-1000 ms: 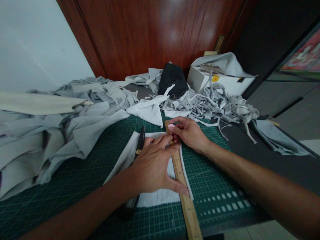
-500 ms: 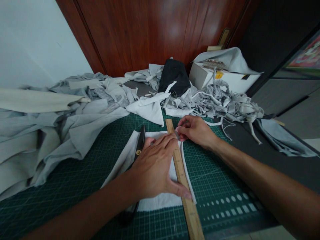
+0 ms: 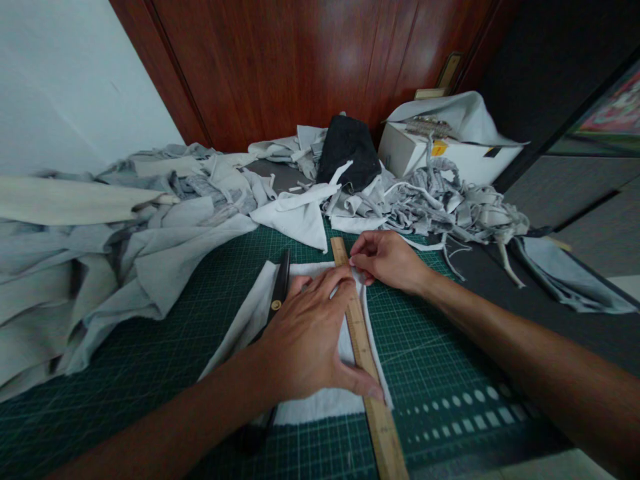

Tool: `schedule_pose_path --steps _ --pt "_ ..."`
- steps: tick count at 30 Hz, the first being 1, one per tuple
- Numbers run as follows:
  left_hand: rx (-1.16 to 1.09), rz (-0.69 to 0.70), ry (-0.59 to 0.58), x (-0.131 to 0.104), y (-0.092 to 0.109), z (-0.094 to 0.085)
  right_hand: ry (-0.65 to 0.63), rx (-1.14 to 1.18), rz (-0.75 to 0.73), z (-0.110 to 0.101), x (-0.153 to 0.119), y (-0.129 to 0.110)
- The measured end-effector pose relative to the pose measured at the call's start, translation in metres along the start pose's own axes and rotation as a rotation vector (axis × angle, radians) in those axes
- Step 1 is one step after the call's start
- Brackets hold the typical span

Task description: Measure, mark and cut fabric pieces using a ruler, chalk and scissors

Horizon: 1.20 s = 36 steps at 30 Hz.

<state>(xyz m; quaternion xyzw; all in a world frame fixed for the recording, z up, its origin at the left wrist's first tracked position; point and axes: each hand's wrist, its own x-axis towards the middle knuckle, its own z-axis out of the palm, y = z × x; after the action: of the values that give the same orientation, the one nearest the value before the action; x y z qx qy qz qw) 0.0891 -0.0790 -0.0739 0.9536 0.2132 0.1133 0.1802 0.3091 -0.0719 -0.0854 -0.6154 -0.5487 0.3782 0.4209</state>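
A light grey cloth piece (image 3: pixel 325 403) lies on the green cutting mat (image 3: pixel 415 347). Along its right side runs a wooden ruler (image 3: pixel 361 333). My left hand (image 3: pixel 313 327) is spread flat, fingertips and thumb on the ruler, palm over the cloth. Dark scissors (image 3: pixel 281 280) lie on the cloth, partly under my left hand and forearm. At the cloth's upper right corner, beside the ruler's far end, my right hand (image 3: pixel 383 259) is closed in a pinch. What its fingertips hold, if anything, is too small to make out.
A big heap of grey cloth (image 3: pixel 175 247) covers the left side. Cloth scraps and strips (image 3: pixel 430 200) lie along the back, with a black cloth item (image 3: pixel 350 153) among them. A white box (image 3: pixel 460 160) stands at the back right, before a wooden door (image 3: pixel 300 67).
The fingers of my right hand have shifted slightly at the cloth's corner. My left hand, the ruler and the scissors stay in place.
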Motion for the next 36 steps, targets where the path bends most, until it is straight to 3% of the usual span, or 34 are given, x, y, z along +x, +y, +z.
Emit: schedule_pose_path --steps 9,16,21,26,36 --pt "-0.004 0.001 0.01 0.0015 0.001 -0.0018 0.056 -0.002 0.03 0.0003 0.0008 0.0036" --pt "-0.012 0.013 0.006 0.0019 0.0002 -0.0025 -0.035 -0.019 -0.01 -0.0002 0.0001 0.004" --pt "-0.001 0.004 -0.002 0.0033 0.0016 -0.0026 0.08 -0.083 -0.024 0.0049 0.0026 0.003" --pt "0.004 0.012 -0.004 0.0022 0.0019 -0.0025 -0.027 -0.076 -0.024 0.003 0.0008 -0.0004" --pt "0.008 0.006 -0.005 0.0026 0.002 -0.0031 -0.015 -0.055 -0.006 0.0011 -0.0023 -0.0016"
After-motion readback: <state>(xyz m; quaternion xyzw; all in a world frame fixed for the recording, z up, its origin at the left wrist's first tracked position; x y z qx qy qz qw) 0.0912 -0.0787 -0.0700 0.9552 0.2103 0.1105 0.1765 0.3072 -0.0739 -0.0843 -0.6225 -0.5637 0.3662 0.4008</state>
